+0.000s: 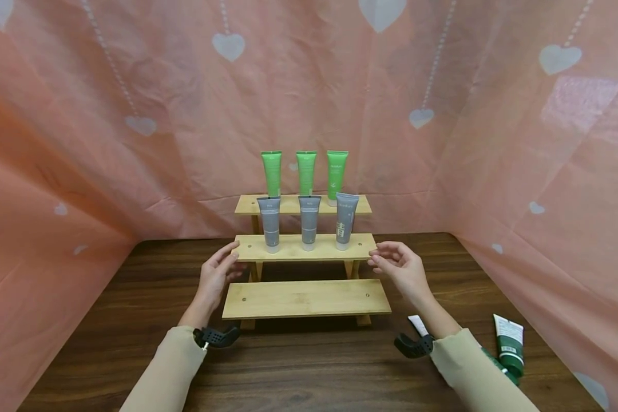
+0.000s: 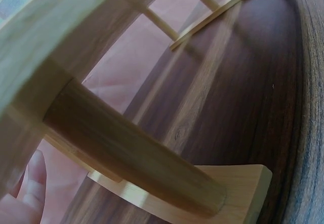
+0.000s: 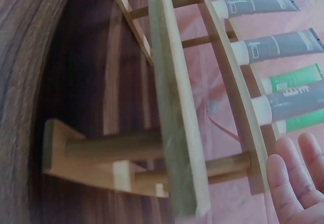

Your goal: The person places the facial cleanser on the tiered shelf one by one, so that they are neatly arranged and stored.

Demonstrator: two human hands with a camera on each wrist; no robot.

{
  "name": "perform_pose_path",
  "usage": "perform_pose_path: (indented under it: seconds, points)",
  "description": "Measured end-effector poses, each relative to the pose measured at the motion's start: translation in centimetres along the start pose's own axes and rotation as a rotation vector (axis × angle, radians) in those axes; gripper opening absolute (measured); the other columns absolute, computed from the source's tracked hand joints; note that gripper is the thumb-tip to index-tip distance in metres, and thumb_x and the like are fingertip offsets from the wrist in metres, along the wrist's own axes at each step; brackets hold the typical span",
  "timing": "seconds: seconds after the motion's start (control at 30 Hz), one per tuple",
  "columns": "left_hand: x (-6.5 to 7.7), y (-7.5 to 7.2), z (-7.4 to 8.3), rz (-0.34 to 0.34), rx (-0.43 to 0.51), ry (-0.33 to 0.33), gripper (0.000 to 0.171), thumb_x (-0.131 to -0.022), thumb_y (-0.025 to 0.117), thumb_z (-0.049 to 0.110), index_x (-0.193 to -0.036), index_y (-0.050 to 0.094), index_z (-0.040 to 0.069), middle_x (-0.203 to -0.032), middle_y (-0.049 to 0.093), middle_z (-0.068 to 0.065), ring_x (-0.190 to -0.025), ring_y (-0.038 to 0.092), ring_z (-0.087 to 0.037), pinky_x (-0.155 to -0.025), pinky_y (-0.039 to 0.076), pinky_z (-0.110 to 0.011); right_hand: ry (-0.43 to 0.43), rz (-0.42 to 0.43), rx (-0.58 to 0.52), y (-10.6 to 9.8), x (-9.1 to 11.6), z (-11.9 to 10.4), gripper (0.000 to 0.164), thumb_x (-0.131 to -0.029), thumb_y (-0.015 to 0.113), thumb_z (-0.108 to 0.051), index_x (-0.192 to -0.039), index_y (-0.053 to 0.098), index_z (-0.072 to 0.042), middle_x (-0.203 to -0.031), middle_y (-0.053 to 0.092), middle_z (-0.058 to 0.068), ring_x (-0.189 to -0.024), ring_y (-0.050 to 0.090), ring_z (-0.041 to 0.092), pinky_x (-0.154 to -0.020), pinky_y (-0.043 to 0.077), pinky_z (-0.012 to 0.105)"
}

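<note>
A three-step wooden display stand (image 1: pixel 309 300) stands on the table. On its middle shelf (image 1: pixel 288 247) three grey tubes (image 1: pixel 309 223) stand on their white caps, the right one showing a printed label. Three green tubes (image 1: pixel 306 171) stand in a row on the top shelf (image 1: pixel 247 204). My left hand (image 1: pixel 217 273) is at the middle shelf's left end, fingertips right at the edge. At the opposite end is my right hand (image 1: pixel 403 269), its fingers loosely bent; in the right wrist view its extended fingers (image 3: pixel 291 178) lie beside the shelf end. The bottom shelf holds nothing.
To the right on the dark wooden table (image 1: pixel 159 297) lie dark green and white tubes (image 1: pixel 510 343), partly behind my right forearm. A white tube end (image 1: pixel 418 325) shows near the wrist strap. Pink cloth (image 1: pixel 309 86) with hearts hangs behind and at both sides.
</note>
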State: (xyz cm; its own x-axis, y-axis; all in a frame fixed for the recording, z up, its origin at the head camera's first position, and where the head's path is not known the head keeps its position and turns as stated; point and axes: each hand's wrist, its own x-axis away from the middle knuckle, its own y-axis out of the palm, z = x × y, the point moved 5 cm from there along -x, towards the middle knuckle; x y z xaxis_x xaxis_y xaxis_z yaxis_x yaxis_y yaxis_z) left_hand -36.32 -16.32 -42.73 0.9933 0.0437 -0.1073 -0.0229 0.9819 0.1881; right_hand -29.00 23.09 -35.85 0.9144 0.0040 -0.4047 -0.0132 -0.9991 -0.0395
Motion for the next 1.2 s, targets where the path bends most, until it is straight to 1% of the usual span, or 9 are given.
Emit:
perform_pose_path:
  seconds: [0.13, 0.4, 0.47, 0.6, 0.7, 0.83, 0.93, 1.03, 1.2]
  points:
    - [0.0, 0.1, 0.0, 0.003, 0.008, -0.005, 0.043, -0.091, 0.062, 0.026, -0.131, 0.054, 0.011, -0.097, 0.065, 0.001, -0.090, 0.063, -0.028, -0.073, 0.053, -0.032, -0.005, -0.006, -0.008, -1.1, 0.9, 0.0, 0.024, -0.088, 0.062, 0.000, -0.110, 0.053, 0.006, -0.098, 0.063, 0.023, -0.081, 0.067, 0.022, -0.069, 0.055, 0.034]
    - [-0.1, 0.1, 0.2, -0.002, 0.009, 0.002, 0.043, -0.091, 0.061, 0.025, -0.131, 0.054, 0.010, -0.094, 0.066, 0.002, -0.083, 0.065, -0.021, -0.072, 0.053, -0.031, 0.007, -0.025, 0.042, -3.6, 2.9, 0.6, 0.026, -0.089, 0.061, 0.000, -0.112, 0.052, 0.005, -0.098, 0.066, 0.015, -0.083, 0.067, 0.019, -0.068, 0.055, 0.030]
    - [-0.1, 0.1, 0.3, -0.001, 0.011, 0.005, 0.043, -0.091, 0.061, 0.025, -0.131, 0.054, 0.010, -0.094, 0.065, 0.002, -0.083, 0.065, -0.020, -0.072, 0.053, -0.031, 0.006, -0.030, 0.047, -4.2, 3.4, 0.7, 0.025, -0.089, 0.060, 0.001, -0.112, 0.053, 0.004, -0.097, 0.067, 0.010, -0.083, 0.067, 0.019, -0.067, 0.055, 0.030]
    - [-0.1, 0.1, 0.2, -0.006, 0.014, 0.007, 0.043, -0.091, 0.062, 0.025, -0.131, 0.054, 0.011, -0.093, 0.066, 0.002, -0.081, 0.065, -0.018, -0.071, 0.053, -0.031, 0.032, -0.030, 0.122, -5.6, 4.6, 0.9, 0.027, -0.089, 0.060, -0.002, -0.114, 0.052, 0.005, -0.096, 0.068, 0.003, -0.083, 0.067, 0.018, -0.067, 0.054, 0.029]
    - [0.0, 0.1, -0.2, -0.008, 0.009, -0.004, 0.044, -0.091, 0.062, 0.025, -0.131, 0.053, 0.010, -0.090, 0.066, 0.003, -0.080, 0.065, -0.017, -0.071, 0.053, -0.030, 0.098, -0.026, 0.219, -6.6, 5.8, 1.3, 0.031, -0.090, 0.061, -0.008, -0.116, 0.051, 0.005, -0.096, 0.067, -0.002, -0.083, 0.067, 0.016, -0.066, 0.054, 0.029]
    - [0.1, 0.0, -0.5, 0.000, 0.009, -0.017, 0.043, -0.091, 0.062, 0.024, -0.131, 0.053, 0.010, -0.088, 0.066, 0.003, -0.078, 0.065, -0.015, -0.069, 0.053, -0.029, 0.210, -0.033, 0.323, -7.9, 7.4, 1.9, 0.039, -0.090, 0.064, -0.017, -0.120, 0.050, 0.004, -0.100, 0.066, 0.005, -0.083, 0.065, 0.013, -0.066, 0.054, 0.034]
    - [0.2, 0.0, -0.6, 0.005, 0.018, -0.017, 0.042, -0.091, 0.062, 0.024, -0.130, 0.055, 0.011, -0.089, 0.066, 0.002, -0.078, 0.066, -0.015, -0.069, 0.053, -0.030, 0.288, -0.043, 0.373, -8.7, 8.3, 2.2, 0.044, -0.088, 0.066, -0.020, -0.122, 0.049, 0.002, -0.106, 0.063, 0.016, -0.083, 0.065, 0.017, -0.066, 0.054, 0.039]
    - [0.1, 0.0, -0.5, 0.000, 0.014, -0.008, 0.043, -0.091, 0.061, 0.024, -0.131, 0.054, 0.011, -0.089, 0.066, 0.002, -0.079, 0.066, -0.016, -0.070, 0.053, -0.030, 0.357, -0.069, 0.424, -9.3, 9.0, 2.3, 0.047, -0.087, 0.066, -0.022, -0.124, 0.048, 0.003, -0.110, 0.059, 0.024, -0.084, 0.064, 0.023, -0.065, 0.054, 0.039]
    - [0.0, 0.0, -0.1, -0.002, 0.002, 0.012, 0.042, -0.092, 0.061, 0.025, -0.131, 0.054, 0.011, -0.091, 0.065, 0.002, -0.081, 0.065, -0.019, -0.072, 0.053, -0.032, 0.397, -0.135, 0.543, -9.6, 10.0, 2.3, 0.049, -0.086, 0.068, -0.020, -0.123, 0.049, 0.005, -0.107, 0.061, 0.020, -0.084, 0.063, 0.022, -0.063, 0.053, 0.032]
